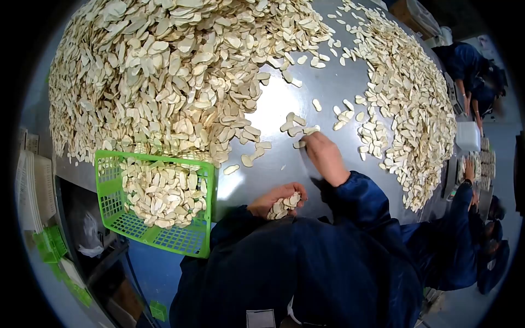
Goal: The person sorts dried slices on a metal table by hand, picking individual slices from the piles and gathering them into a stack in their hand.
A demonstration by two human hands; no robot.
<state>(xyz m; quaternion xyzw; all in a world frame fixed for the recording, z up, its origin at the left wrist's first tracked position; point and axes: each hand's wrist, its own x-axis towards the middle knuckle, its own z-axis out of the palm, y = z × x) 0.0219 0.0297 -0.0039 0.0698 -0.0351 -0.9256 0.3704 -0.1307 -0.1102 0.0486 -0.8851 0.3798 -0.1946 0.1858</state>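
Close to my body, my left hand [272, 198] is cupped around a small bunch of pale dried slices [283, 206]. My right hand [326, 158] reaches over the metal table [262, 180], its fingers pinched at a pale dried slice [299, 144]. Just beyond those fingertips lie several loose slices [292, 124]. A large heap of slices [164, 71] covers the left and far part of the table. To the left, a green plastic basket [210, 218] sits tilted at the table edge with slices in it.
A second, flatter spread of slices [407, 104] covers the right side. Co-workers in dark blue clothing [456, 249] are at the right, one with an arm stretched out. A white container [467, 135] stands near them. White trays [35, 191] are at the far left.
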